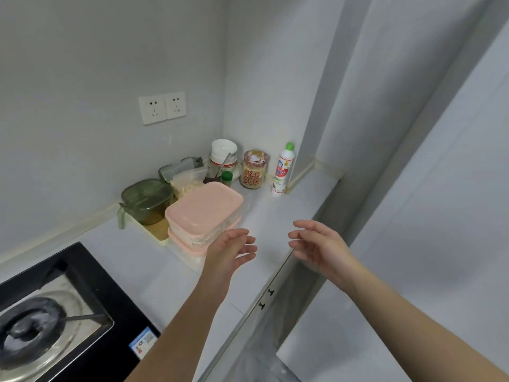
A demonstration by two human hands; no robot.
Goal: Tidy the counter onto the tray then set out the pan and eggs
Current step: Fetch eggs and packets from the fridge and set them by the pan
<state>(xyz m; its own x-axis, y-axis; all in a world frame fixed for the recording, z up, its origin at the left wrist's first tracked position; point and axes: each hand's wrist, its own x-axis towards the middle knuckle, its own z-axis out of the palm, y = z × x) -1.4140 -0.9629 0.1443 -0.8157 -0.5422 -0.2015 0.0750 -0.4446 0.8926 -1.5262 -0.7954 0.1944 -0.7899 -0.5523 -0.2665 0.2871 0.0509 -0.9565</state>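
Observation:
Two stacked pink-lidded boxes [203, 213] sit on the white counter [275, 213], at the right end of a pale yellow tray [157, 234]. A green lidded container [146, 199] stands on that tray. My left hand [231, 250] hovers just right of the pink boxes, fingers relaxed, holding nothing. My right hand [319, 248] floats above the counter's front edge, fingers loosely spread and empty. Behind are a bag of food [187, 180], stacked white bowls [223, 155], a labelled jar [254, 169] and a white spray bottle [283, 169]. No pan or eggs show.
A black gas hob [82, 304] with a burner fills the lower left. Two wall sockets [162, 107] sit above the counter. A white wall column [358, 133] bounds the counter on the right. A small green-capped bottle [227, 178] stands by the jar.

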